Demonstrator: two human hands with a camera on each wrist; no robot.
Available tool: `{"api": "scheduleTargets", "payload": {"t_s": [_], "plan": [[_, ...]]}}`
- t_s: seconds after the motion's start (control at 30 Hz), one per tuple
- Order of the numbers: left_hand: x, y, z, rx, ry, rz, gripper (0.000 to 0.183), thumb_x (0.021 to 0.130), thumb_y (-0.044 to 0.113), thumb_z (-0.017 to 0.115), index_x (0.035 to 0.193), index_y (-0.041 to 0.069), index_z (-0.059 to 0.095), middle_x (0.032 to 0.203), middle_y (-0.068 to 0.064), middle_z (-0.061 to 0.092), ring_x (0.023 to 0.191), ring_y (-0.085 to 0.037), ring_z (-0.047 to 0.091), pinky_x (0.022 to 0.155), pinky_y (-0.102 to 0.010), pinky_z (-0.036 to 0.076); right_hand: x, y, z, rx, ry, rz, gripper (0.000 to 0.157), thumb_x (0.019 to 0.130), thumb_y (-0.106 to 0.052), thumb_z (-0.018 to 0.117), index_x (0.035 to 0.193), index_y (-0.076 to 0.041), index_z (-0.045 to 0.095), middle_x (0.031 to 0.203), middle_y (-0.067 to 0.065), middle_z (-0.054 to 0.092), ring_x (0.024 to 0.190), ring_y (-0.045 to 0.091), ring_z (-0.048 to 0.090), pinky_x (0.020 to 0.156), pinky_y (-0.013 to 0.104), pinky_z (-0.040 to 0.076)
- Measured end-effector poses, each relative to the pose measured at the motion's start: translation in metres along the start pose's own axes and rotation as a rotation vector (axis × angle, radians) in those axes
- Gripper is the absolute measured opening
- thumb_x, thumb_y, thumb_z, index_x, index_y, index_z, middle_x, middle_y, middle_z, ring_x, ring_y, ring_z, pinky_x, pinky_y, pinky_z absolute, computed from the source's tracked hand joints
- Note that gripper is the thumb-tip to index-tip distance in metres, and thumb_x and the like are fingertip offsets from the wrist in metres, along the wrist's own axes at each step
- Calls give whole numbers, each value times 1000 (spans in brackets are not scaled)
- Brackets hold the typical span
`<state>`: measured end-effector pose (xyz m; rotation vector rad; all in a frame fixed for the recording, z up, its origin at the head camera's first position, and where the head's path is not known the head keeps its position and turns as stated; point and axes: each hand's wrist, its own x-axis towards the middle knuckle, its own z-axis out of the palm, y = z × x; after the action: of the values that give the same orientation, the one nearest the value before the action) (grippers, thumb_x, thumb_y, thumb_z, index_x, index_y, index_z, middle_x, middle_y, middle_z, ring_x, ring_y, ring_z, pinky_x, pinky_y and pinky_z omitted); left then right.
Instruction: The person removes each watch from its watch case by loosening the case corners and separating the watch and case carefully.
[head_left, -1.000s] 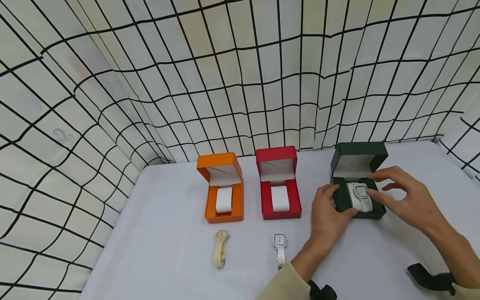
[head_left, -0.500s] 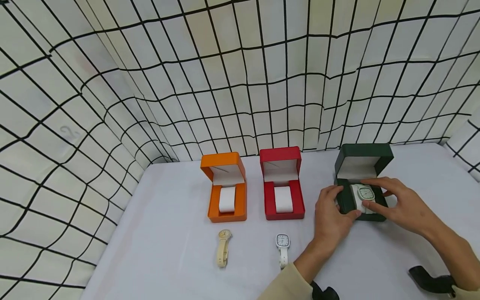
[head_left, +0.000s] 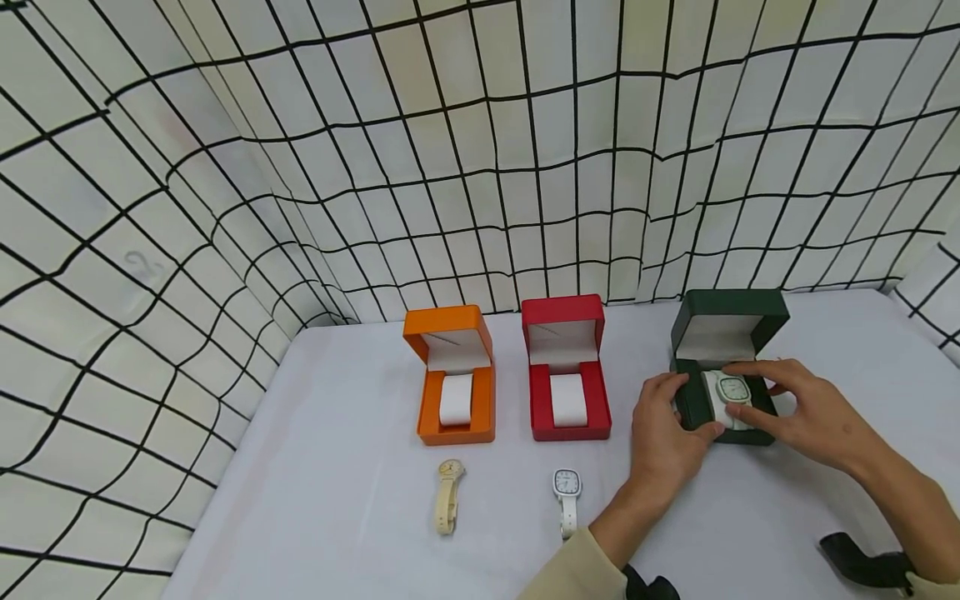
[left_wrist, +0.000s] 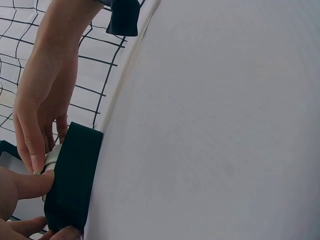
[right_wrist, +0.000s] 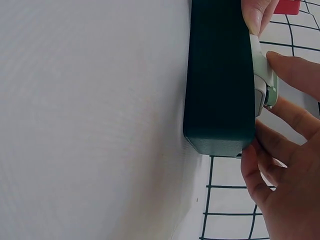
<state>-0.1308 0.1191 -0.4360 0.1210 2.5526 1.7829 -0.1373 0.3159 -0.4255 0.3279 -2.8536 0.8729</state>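
At the right of the head view stands an open dark green watch box (head_left: 692, 400). A pale green watch (head_left: 732, 388) sits in it, wrapped round a white cushion (head_left: 714, 392). My left hand (head_left: 666, 437) grips the box at its left side and front edge; its thumb lies against the front rim. My right hand (head_left: 813, 408) pinches the watch, index finger beyond the dial and thumb on the near side. From the right wrist view, the watch (right_wrist: 271, 92) stands proud of the box wall (right_wrist: 220, 75), and the right thumb reaches the strap.
An open orange box (head_left: 427, 417) and an open red box (head_left: 536, 408) hold bare white cushions. Before them lie a cream watch (head_left: 447, 504) and a white watch (head_left: 567, 500) on the white table (head_left: 337, 467). Black wire grid (head_left: 495, 171) walls the back and left.
My right thumb has slid from the dial down toward the strap, and the index finger has come in from the box edge to the watch's far side. The left hand keeps its hold.
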Motion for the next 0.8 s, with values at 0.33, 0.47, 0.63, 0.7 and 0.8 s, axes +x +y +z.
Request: {"api": "scheduleTargets", "payload": {"t_s": [0.33,0.47,0.63,0.7,0.8], "plan": [[0,1,0,17,-12,-8,61,81,14,90,138,18,66,143,10,58,127,0,53,96,-14,54,-2,2,3,13,100,-74,56,78,-24,93,129,-23,69,128,4,66,99,-18,44,75,16,49],[0,2,-1,32,-13,-6,62,82,15,90,139,18,65,143,10,58,129,-2,53,100,-16,54,-3,0,5,50,151,-140,62,73,-14,95,128,-23,68,123,-15,61,104,-23,44,85,2,43],[0,3,-1,48,-10,-4,62,81,15,90,139,18,65,143,10,58,130,-3,54,103,-18,53,-2,-3,5,122,152,-163,65,69,-6,96,126,-19,68,118,-20,57,107,-24,48,94,-6,36],[0,4,-1,53,-9,-5,62,81,15,90,138,18,65,143,9,59,129,-3,55,103,-18,53,-2,-4,5,146,145,-160,65,68,-2,96,125,-17,67,118,-17,57,109,-24,48,95,-7,37],[0,4,0,60,-10,-10,62,81,15,90,138,19,66,143,10,59,129,-3,55,104,-19,53,-2,-5,4,159,147,-163,67,66,2,95,124,-15,66,118,-11,57,110,-22,48,95,-6,38]]}}
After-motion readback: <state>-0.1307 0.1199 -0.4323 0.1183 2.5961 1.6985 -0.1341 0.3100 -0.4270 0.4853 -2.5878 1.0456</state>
